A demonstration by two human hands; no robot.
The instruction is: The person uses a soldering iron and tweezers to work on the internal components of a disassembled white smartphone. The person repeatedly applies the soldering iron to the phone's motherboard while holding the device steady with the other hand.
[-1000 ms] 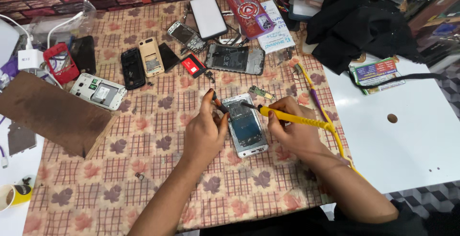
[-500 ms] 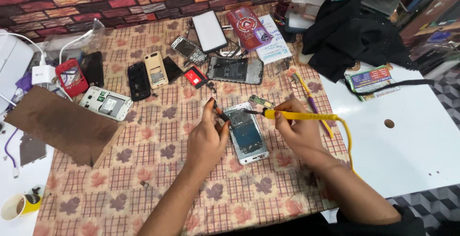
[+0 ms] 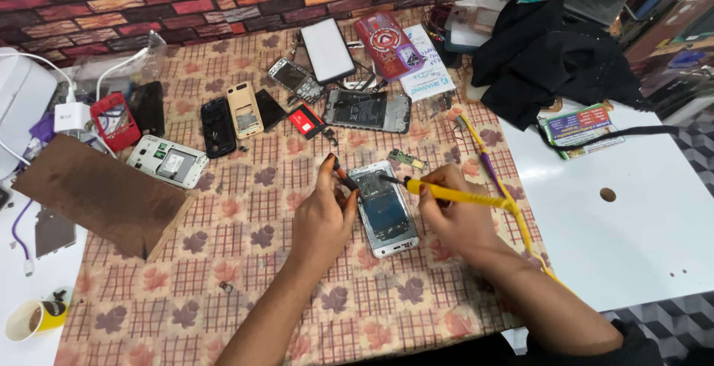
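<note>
The opened smartphone [image 3: 384,208] lies lengthwise away from the person on the patterned tabletop [image 3: 223,291], between both hands: the left hand [image 3: 323,217] pinches a small tool at its upper-left edge, the right hand [image 3: 455,213] closes its grip on a yellow-handled soldering iron [image 3: 454,193] tipped leftward onto it, while a red rectangular package [image 3: 387,41] rests by the brick wall [image 3: 149,1].

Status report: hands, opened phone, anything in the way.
Left hand steadies opened phone. Right hand holds yellow probe, tip on phone. Loose circuit board lies close by.
</note>
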